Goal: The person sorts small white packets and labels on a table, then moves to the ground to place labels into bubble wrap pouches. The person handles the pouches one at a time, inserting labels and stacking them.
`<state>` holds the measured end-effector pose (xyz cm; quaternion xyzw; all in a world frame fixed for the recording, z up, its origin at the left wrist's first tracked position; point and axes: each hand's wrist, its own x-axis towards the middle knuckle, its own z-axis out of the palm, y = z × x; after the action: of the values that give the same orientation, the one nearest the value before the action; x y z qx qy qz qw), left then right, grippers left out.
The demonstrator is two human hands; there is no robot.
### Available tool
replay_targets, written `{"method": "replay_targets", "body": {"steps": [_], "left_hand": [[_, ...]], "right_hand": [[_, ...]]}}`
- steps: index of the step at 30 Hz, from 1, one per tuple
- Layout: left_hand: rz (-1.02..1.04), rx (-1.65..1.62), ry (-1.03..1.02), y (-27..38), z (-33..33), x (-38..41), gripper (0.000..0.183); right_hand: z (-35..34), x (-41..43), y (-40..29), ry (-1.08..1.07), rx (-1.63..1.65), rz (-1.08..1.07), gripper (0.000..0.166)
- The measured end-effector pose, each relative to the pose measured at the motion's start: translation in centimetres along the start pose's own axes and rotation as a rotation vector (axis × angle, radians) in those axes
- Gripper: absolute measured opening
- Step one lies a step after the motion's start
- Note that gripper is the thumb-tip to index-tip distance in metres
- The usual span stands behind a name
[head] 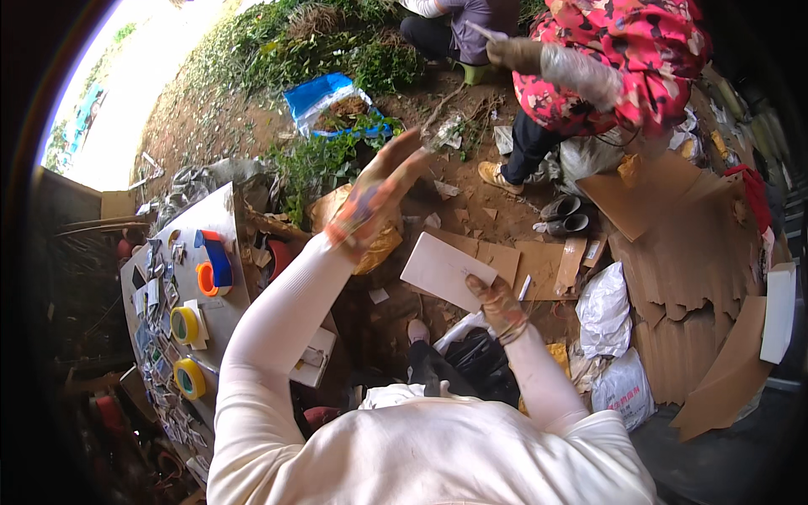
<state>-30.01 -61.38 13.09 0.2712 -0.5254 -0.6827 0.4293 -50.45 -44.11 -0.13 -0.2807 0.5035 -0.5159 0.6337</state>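
My right hand (499, 304) holds a flat white rectangular box or board (445, 270) by its near right corner, thumb on top. Raised ahead and to the left, my left hand (372, 199) is empty, its fingers stretched out and slightly blurred. Coloured patches show on both hands; whether these are patterned gloves is unclear. Beneath the white piece lie flat cardboard sheets (543, 268) on the soil. A crumpled tan and yellow bag (379, 249) lies below my left wrist. Near my legs is a black plastic bag (476, 353).
At left, a metal-topped table (218, 237) bears yellow tape rolls (184, 325), an orange and blue tape dispenser (214, 268) and many small packets. Large cardboard (682, 271), white sacks (605, 309) and dark boots (565, 216) lie right. One person (612, 76) stands ahead; another (467, 31) sits beyond.
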Motion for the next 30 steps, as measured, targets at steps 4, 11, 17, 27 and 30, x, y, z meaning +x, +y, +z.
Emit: {"method": "replay_targets", "body": {"steps": [4,11,17,27,30], "left_hand": [[-0.705,-0.422,-0.11,-4.9,-9.5,-9.7,0.083],[-0.76,-0.989,-0.391,-4.9,0.1,-16.8,0.115],[-0.435,-1.16,0.049,-5.1,0.2,-17.4,0.088],[-0.465,-0.709,0.102,-3.7,0.6,-16.8,0.095],[-0.447,-0.74,0.102,-5.0,1.1,-16.3,0.095]], "right_hand": [[2.8,2.3,-8.4,-0.584,-0.387,0.214,0.041],[12.8,7.3,-15.4,-1.212,-0.965,0.384,0.062],[12.6,7.8,-11.8,-0.641,-0.67,-0.508,0.053],[10.3,4.7,-9.2,-0.536,-0.695,-0.507,0.052],[9.4,4.6,-9.3,-0.532,-0.828,-0.649,0.053]]}}
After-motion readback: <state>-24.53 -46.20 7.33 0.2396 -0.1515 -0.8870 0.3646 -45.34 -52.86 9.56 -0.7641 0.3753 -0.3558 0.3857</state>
